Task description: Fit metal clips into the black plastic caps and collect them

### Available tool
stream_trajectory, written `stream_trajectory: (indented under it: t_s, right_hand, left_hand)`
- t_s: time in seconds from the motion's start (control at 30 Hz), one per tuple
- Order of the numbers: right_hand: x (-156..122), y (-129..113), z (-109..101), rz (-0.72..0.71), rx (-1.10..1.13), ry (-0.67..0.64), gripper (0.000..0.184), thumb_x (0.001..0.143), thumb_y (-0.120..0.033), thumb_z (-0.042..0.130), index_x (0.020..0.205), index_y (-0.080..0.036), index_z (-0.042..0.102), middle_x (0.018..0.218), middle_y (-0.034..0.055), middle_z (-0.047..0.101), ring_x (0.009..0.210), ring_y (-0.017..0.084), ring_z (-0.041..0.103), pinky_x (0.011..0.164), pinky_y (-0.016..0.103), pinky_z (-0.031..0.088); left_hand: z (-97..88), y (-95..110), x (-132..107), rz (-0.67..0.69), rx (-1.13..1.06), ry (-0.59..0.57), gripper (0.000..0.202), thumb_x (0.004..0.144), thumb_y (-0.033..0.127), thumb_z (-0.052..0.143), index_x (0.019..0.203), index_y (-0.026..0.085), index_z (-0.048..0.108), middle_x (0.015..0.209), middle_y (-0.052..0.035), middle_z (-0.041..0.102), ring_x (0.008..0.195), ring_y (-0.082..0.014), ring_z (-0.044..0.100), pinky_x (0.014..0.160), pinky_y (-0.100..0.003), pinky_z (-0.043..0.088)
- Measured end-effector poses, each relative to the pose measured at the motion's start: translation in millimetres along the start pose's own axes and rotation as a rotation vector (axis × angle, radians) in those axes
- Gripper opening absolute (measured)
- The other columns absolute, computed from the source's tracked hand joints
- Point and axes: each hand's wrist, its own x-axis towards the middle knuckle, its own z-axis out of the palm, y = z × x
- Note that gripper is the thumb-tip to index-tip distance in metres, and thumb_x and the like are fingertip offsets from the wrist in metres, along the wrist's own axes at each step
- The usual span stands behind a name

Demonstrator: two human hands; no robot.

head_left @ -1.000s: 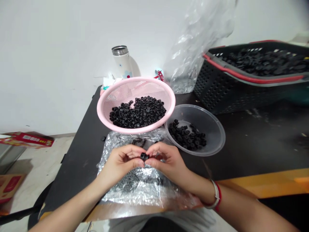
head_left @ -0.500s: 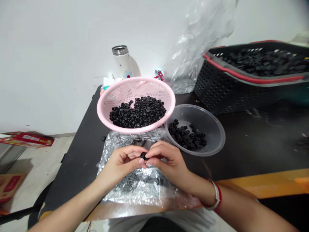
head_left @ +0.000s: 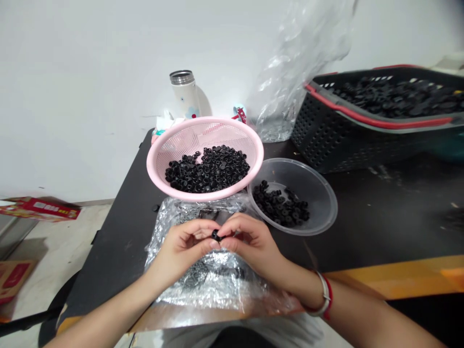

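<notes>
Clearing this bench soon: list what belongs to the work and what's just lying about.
In use: left hand, right hand, black part between them, pink strainer, clear bowl, dark crate.
Lying about: white steel-topped flask, red box on the floor.

A white flask (head_left: 185, 94) stands near a clear plastic bag (head_left: 290, 92).

Bright, even indoor light fills the white wall (head_left: 90, 96), leaving only soft shadows. Glare glints off the crinkled plastic sheet (head_left: 203, 285) on the bench (head_left: 380, 232). Wide-angle distortion bends the frame's edges, and the small black part (head_left: 216, 236) looks slightly soft.
</notes>
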Motion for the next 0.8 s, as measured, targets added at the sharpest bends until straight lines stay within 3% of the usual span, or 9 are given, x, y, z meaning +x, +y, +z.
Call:
stream_trajectory:
  t_s: [0.1, 0.2, 0.3, 0.43, 0.6, 0.8]
  right_hand:
    - [0.8, 5.0, 1.7, 0.162, 0.218, -0.007, 0.024, 0.073, -0.032, 0.08, 0.087, -0.02, 0.064, 0.075, -0.0024, 0.057, 0.064, 0.009, 0.053, 0.055, 0.019, 0.047]
    - [2.1, 7.5, 2.3, 0.316, 0.399, -0.083, 0.037, 0.069, -0.03, 0.083, 0.098, -0.021, 0.062, 0.078, -0.0029, 0.058, 0.061, 0.009, 0.053, 0.049, 0.017, 0.048]
    - [3.7, 5.8, 0.7, 0.393, 0.439, -0.217, 0.031, 0.073, -0.031, 0.079, 0.099, -0.018, 0.067, 0.077, -0.0016, 0.061, 0.059, 0.008, 0.055, 0.049, 0.018, 0.049]
    - [4.6, 2.1, -1.8, 0.439, 0.468, -0.291, 0.021, 0.076, -0.034, 0.076, 0.076, -0.014, 0.07, 0.063, -0.0025, 0.057, 0.055, 0.008, 0.054, 0.048, 0.017, 0.046]
    - [4.1, 0.9, -1.4, 0.441, 0.46, -0.244, 0.02, 0.071, -0.033, 0.08, 0.077, -0.015, 0.073, 0.063, -0.003, 0.061, 0.05, 0.007, 0.053, 0.048, 0.017, 0.045]
    - [3.7, 0.4, -1.1, 0.369, 0.379, -0.247, 0.024, 0.071, -0.032, 0.082, 0.062, -0.014, 0.069, 0.059, -0.0025, 0.06, 0.052, 0.008, 0.054, 0.05, 0.018, 0.043]
  left_hand:
    - [-2.9, -1.6, -0.1, 0.101, 0.149, 0.033, 0.017, 0.078, 0.018, 0.076, 0.093, 0.027, 0.078, 0.085, -0.0004, 0.072, 0.072, -0.011, 0.065, 0.064, -0.017, 0.052]
    - [-6.8, -4.6, 0.0, 0.216, 0.262, 0.052, 0.015, 0.079, 0.027, 0.077, 0.093, 0.03, 0.079, 0.101, -0.0035, 0.066, 0.09, -0.015, 0.063, 0.077, -0.021, 0.052]
    - [-9.5, -7.0, 0.1, 0.309, 0.315, 0.05, 0.017, 0.081, 0.032, 0.075, 0.097, 0.032, 0.079, 0.101, -0.0047, 0.061, 0.097, -0.0174, 0.06, 0.084, -0.026, 0.051]
    - [-9.6, -8.8, -1.2, 0.397, 0.375, 0.053, 0.022, 0.081, 0.028, 0.075, 0.103, 0.033, 0.077, 0.1, -0.0048, 0.058, 0.094, -0.0172, 0.059, 0.08, -0.026, 0.051]
    - [-6.7, -8.9, -2.6, 0.419, 0.369, 0.032, 0.032, 0.086, 0.028, 0.07, 0.117, 0.034, 0.07, 0.097, -0.0038, 0.057, 0.084, -0.0147, 0.058, 0.072, -0.025, 0.051]
    - [-5.9, -8.7, -1.4, 0.529, 0.365, -0.009, 0.026, 0.085, 0.031, 0.07, 0.11, 0.028, 0.074, 0.081, -0.0022, 0.055, 0.071, -0.0122, 0.056, 0.062, -0.023, 0.048]
